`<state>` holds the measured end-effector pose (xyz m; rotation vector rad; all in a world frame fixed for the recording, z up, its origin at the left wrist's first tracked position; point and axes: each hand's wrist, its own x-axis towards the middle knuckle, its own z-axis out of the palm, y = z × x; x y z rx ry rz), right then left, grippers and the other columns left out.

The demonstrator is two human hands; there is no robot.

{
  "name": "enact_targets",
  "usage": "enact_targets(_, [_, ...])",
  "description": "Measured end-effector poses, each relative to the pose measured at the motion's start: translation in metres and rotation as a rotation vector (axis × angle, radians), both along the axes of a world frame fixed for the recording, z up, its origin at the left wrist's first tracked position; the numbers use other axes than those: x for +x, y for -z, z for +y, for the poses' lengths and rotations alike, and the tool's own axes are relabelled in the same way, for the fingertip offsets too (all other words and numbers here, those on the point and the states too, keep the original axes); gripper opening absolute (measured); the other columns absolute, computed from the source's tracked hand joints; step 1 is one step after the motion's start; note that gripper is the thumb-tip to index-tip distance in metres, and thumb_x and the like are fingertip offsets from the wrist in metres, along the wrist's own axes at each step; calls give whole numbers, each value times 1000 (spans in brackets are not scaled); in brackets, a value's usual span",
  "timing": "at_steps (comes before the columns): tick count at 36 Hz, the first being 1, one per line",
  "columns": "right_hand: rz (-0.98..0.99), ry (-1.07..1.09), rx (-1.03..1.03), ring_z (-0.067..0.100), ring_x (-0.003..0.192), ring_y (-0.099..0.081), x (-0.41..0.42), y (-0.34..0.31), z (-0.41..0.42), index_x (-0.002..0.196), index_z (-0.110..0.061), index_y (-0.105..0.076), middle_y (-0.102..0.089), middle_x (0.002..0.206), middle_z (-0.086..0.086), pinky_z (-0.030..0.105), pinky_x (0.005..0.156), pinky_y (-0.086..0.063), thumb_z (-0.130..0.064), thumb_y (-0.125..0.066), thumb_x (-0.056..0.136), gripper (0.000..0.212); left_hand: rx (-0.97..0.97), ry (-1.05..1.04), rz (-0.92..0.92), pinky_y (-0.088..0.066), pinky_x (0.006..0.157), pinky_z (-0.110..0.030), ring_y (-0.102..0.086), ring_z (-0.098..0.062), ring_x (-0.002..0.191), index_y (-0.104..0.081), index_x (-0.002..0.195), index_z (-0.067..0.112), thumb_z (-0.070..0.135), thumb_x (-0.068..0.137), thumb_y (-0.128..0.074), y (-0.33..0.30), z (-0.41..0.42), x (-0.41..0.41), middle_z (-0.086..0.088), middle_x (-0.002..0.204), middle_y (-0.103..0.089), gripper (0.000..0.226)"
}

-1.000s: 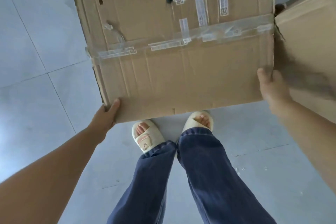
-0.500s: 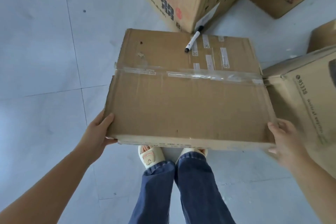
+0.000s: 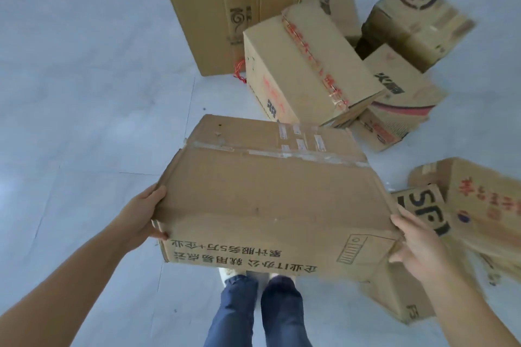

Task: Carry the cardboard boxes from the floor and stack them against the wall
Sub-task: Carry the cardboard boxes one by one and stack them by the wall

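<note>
The held box (image 3: 270,194) fills the middle of the view, with the left hand (image 3: 138,217) at its left end and the right hand (image 3: 420,245) at its right end. Left of it the floor (image 3: 79,110) lies open, with room to pass. Ahead, a tall box (image 3: 225,8) and a tilted box (image 3: 304,65) block the way, with more boxes piled behind them on the right. On the right, an SF box (image 3: 423,205) and a red-lettered box (image 3: 485,200) sit just beside the right hand, leaving little room there. Another box (image 3: 400,296) lies below that hand.
</note>
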<state>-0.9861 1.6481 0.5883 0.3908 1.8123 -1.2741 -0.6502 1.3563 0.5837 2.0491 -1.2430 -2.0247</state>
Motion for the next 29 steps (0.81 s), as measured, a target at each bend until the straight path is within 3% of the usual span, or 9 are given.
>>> enact_targets(3, [7, -30, -35, 24, 103, -64, 5, -35, -10, 136, -15, -51, -65, 123, 6, 60, 87, -47, -12, -41, 101, 36, -68, -91, 33, -50, 82, -63, -46, -26, 123, -46, 136, 27, 31, 102, -37, -46, 16, 24, 2, 133, -51, 35])
enact_targets(6, [41, -116, -117, 25, 101, -61, 13, -65, -25, 118, -15, -61, -65, 113, 7, 58, 86, -45, -8, -39, 101, 29, -137, -198, 59, -52, 77, -59, -47, -27, 122, -45, 136, 26, 31, 102, -39, -77, 35, 50, 2, 134, -51, 35])
enact_targets(9, [78, -159, -171, 28, 109, -59, 18, -85, -41, 138, -14, -49, -61, 126, 8, 61, 94, -41, -8, -43, 99, 39, -208, -316, 73, -53, 76, -57, -50, -23, 118, -45, 139, 22, 28, 102, -39, -101, 55, 76, 3, 132, -53, 38])
enact_targets(13, [81, -240, -240, 18, 92, -62, 34, -115, -69, 137, -21, -49, -65, 110, 2, 31, 59, -56, -4, -43, 99, 42, -312, -464, 66, -55, 57, -36, -50, -2, 86, -45, 125, 24, 13, 102, -40, -128, 83, 101, 17, 100, -52, 26])
enact_targets(15, [87, -310, -266, 20, 92, -62, 43, -125, -85, 137, -19, -50, -62, 121, 7, 24, 49, -52, -5, -44, 99, 41, -331, -546, 85, -57, 48, -30, -50, -11, 99, -46, 125, 24, 13, 101, -41, -139, 91, 114, 12, 108, -52, 26])
enact_targets(18, [104, -347, -266, 28, 114, -57, 56, -133, -113, 138, -19, -50, -56, 132, 9, 39, 73, -52, -4, -48, 97, 43, -335, -685, 105, -55, 66, -52, -45, -20, 112, -46, 134, 20, 20, 101, -41, -146, 96, 141, 5, 121, -49, 33])
enact_targets(20, [96, -370, -276, 27, 110, -59, 68, -140, -134, 139, -17, -49, -60, 122, 7, 43, 82, -48, -1, -47, 97, 45, -353, -728, 103, -50, 76, -54, -45, -21, 113, -48, 132, 22, 21, 101, -42, -149, 97, 160, 4, 124, -49, 31])
enact_targets(26, [100, -480, -321, 12, 77, -62, 124, -156, -207, 137, -14, -50, -71, 87, -7, 24, 53, -45, 1, -43, 97, 43, -390, -842, 112, -55, 66, -54, -47, -23, 113, -46, 136, 22, 23, 101, -42, -152, 81, 222, 3, 126, -50, 35])
enact_targets(29, [125, -547, -349, 18, 95, -61, 159, -157, -246, 135, -16, -53, -63, 123, 1, 30, 63, -42, 0, -43, 97, 42, -405, -885, 127, -57, 55, -49, -47, -24, 117, -45, 138, 22, 24, 101, -42, -150, 62, 259, 2, 129, -49, 36])
